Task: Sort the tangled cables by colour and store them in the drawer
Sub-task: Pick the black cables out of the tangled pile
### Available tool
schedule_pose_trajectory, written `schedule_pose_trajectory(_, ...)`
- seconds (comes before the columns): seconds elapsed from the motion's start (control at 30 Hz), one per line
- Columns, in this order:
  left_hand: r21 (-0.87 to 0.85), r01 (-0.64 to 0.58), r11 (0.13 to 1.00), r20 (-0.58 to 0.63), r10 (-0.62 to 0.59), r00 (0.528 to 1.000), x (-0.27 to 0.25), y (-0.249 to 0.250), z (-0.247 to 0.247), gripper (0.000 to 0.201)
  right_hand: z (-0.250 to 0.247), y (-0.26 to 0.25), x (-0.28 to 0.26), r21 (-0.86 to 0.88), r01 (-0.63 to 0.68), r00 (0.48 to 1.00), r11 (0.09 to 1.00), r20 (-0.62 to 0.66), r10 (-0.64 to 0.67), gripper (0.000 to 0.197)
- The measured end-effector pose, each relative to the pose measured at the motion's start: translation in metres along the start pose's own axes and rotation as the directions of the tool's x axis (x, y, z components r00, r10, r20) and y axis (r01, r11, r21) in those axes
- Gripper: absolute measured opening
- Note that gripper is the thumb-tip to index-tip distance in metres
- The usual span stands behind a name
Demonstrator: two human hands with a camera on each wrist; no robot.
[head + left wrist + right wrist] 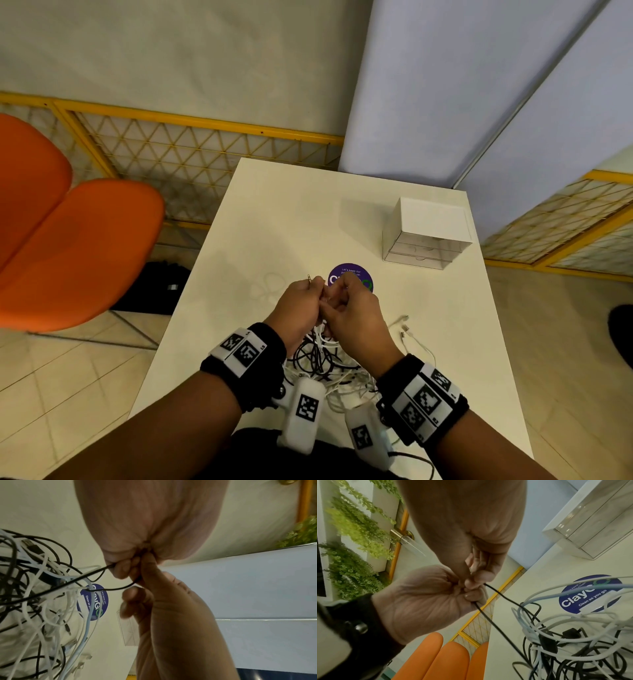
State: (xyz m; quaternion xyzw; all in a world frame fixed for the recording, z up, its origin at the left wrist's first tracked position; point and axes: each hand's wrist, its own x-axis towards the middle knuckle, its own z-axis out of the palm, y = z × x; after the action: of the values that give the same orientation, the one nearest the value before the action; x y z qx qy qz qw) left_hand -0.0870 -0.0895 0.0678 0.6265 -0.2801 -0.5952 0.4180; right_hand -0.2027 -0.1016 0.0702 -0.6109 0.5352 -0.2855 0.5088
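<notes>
A tangle of black and white cables (322, 363) lies on the white table (274, 219), near its front edge. Both hands meet just above it. My left hand (301, 305) is curled round a thin black cable (496, 628), and a small metal plug tip (309, 278) sticks up from its fist. My right hand (356, 311) pinches the same black cable right beside the left fingers (123, 569). Two black strands run from the hands down into the tangle (34, 574). The small white drawer unit (424, 236) stands at the back right with its drawers closed.
A round purple sticker (356, 274) lies on the table just behind the hands. Loose white cable ends (406, 330) lie to the right of the tangle. An orange chair (78, 246) stands left of the table, with a black bag (154, 287) on the floor.
</notes>
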Motion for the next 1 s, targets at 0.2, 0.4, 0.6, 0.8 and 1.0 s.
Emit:
schedule_pose_trajectory(0.2,-0.070,-0.128,0.989,-0.145,0.116,0.982,-0.003,0.019,-0.011,0.041,-0.010,0.027,0.001,-0.253,0.183,0.973,0.950,0.186,-0.138,0.010)
schedule_pose_trajectory(0.4,-0.364,-0.164,0.917,-0.109,0.133,0.985,-0.013,0.055,-0.036,0.039,-0.013,0.078,0.008,-0.313,0.260,0.945,0.914,0.276,-0.175,0.026)
schedule_pose_trajectory(0.6,-0.368,-0.135,0.920,-0.036,0.131,0.991,-0.036,0.078,-0.049,0.039,-0.010,0.104,0.024,-0.323,0.220,0.956,0.921,0.259,-0.137,0.024)
schedule_pose_trajectory(0.8,-0.241,-0.176,0.955,-0.034,0.173,0.984,-0.053,0.083,-0.049,0.037,-0.009,0.108,0.038,-0.382,0.228,0.946,0.896,0.304,-0.112,0.026)
schedule_pose_trajectory(1.0,0.246,-0.039,0.968,0.070,0.022,0.997,-0.034,0.054,-0.045,0.024,-0.002,0.081,0.043,-0.401,0.393,0.908,0.828,0.314,-0.279,0.020)
